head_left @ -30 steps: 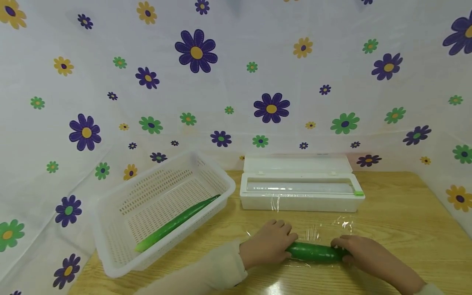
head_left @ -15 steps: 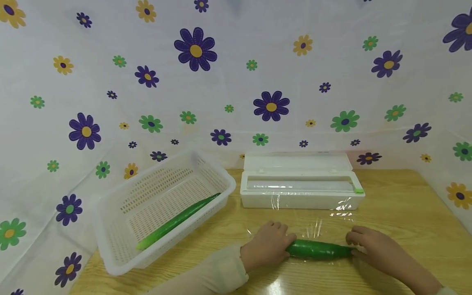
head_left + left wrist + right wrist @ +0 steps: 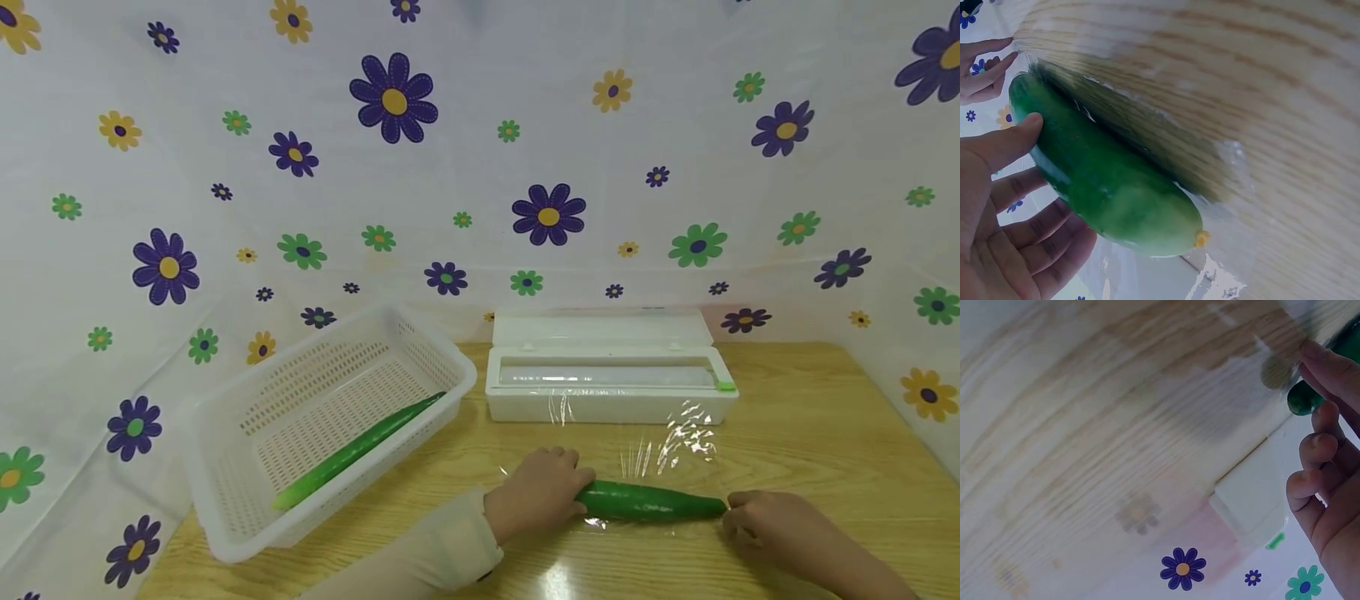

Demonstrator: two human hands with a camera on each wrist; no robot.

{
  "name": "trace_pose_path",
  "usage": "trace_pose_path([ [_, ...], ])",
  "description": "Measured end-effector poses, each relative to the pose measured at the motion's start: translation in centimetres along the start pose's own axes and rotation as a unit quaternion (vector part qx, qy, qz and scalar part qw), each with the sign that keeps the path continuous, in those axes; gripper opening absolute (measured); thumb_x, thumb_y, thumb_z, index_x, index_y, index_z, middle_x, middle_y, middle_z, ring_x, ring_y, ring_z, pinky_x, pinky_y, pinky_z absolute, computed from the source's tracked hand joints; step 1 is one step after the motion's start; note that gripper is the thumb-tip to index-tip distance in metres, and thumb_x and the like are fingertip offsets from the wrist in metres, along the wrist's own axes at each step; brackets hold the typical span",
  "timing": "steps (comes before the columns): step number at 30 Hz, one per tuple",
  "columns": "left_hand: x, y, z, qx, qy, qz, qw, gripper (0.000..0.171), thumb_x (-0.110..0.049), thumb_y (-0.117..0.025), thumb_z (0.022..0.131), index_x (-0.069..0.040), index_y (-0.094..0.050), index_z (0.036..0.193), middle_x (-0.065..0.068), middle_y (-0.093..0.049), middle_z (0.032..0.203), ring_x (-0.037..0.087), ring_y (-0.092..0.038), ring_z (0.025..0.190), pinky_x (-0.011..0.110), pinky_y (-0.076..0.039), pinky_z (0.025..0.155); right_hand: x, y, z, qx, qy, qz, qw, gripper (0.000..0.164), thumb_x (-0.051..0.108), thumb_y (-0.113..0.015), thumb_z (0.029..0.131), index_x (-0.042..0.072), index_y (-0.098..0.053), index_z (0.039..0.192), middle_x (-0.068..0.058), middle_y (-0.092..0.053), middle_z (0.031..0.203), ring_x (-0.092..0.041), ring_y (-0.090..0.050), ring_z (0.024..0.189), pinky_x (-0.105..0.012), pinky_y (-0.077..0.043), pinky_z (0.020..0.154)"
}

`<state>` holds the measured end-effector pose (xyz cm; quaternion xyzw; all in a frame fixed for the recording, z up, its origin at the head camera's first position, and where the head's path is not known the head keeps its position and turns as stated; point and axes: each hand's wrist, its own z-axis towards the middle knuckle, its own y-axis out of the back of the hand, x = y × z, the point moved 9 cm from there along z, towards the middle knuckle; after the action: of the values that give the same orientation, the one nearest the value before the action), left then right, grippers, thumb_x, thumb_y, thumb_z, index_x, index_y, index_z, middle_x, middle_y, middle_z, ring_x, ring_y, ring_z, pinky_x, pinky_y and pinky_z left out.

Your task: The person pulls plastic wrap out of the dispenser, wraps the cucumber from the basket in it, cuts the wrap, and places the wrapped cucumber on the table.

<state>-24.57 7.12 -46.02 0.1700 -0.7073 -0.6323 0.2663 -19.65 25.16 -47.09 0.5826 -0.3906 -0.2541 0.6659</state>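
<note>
- Glossy, long dark-green cucumber (image 3: 648,502) lies sideways in the near, right-of-middle part of the wood-grain surface (image 3: 810,433); the near edge is out of frame.
- Clear, crinkled plastic film (image 3: 693,437) clings about the cucumber and runs back toward the film box. Number of turns: cannot tell.
- Left hand (image 3: 538,492): grips the cucumber's left part, thumb on one side, bent fingers on the other, only as wide as the cucumber is thick.
- Right hand (image 3: 780,533): just past the cucumber's right tip, thumb and forefinger pinched together on a gathered bit of film; other fingers loosely bent. Left wrist view shows the film drawn into that pinch.
- Change: a second ago the right hand was on the cucumber's right end; it has slid off rightward, and the tip now shows. Left hand stays put.
- Reading: right-end film looks to be drawn together beyond the tip while the left hand steadies the cucumber. Film at the left end lies loose and flat past the yellow nub (image 3: 1202,239), so that end seems not yet gathered.
- White rectangular film box (image 3: 615,407), lid tipped back, roll inside, along the surface's back edge.
- White perforated plastic basket (image 3: 459,390), toward the back-left corner; a second, slimmer green cucumber (image 3: 360,448) lies inside, apparently bare.
</note>
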Motion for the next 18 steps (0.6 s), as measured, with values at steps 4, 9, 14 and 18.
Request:
trace_pose_path([
  [4, 0.1, 0.1, 0.0, -0.006, -0.004, -0.008, 0.9999, 0.033, -0.046, -0.064, 0.084, -0.024, -0.063, 0.109, -0.005, -0.064, 0.098, 0.007, -0.059, 0.088, 0.021, -0.049, 0.074, 0.4, 0.0, 0.2, -0.016, 0.017, -0.006, 1.000, 0.037, -0.005, -0.068, 0.073, 0.026, -0.052, 0.060, 0.015, -0.027, 0.064, 0.003, -0.014, 0.057, -0.013, -0.018, 0.049],
  [9, 0.1, 0.2, 0.0, -0.006, -0.005, -0.013, 0.9999, 0.033, -0.046, -0.065, 0.084, -0.025, -0.063, 0.109, -0.005, -0.063, 0.097, 0.007, -0.058, 0.085, 0.021, -0.048, 0.074, 0.4, 0.4, 0.2, -0.029, 0.038, -0.017, 0.999, 0.030, -0.006, -0.070, 0.069, 0.023, -0.066, 0.067, 0.018, -0.036, 0.065, 0.006, -0.020, 0.059, -0.013, -0.023, 0.049],
  [14, 0.0, 0.1, 0.0, -0.003, -0.011, -0.016, 0.9998, 0.033, -0.046, -0.065, 0.083, -0.025, -0.063, 0.110, -0.005, -0.064, 0.097, 0.006, -0.058, 0.085, 0.020, -0.048, 0.073, 0.8, 0.9, -0.1, -0.065, 0.096, -0.030, 0.993, 0.026, 0.002, -0.079, 0.065, 0.026, -0.068, 0.067, 0.018, -0.039, 0.065, 0.009, -0.023, 0.060, -0.010, -0.026, 0.048],
  [18, -0.1, 0.1, 0.2, -0.004, -0.017, -0.011, 0.9998, 0.034, -0.047, -0.064, 0.083, -0.025, -0.062, 0.110, -0.006, -0.063, 0.097, 0.006, -0.058, 0.084, 0.019, -0.048, 0.072, 1.0, 0.9, -0.1, -0.078, 0.117, -0.039, 0.989, 0.036, 0.002, -0.078, 0.066, 0.026, -0.054, 0.056, 0.017, -0.032, 0.063, 0.008, -0.018, 0.061, -0.009, -0.022, 0.048],
])
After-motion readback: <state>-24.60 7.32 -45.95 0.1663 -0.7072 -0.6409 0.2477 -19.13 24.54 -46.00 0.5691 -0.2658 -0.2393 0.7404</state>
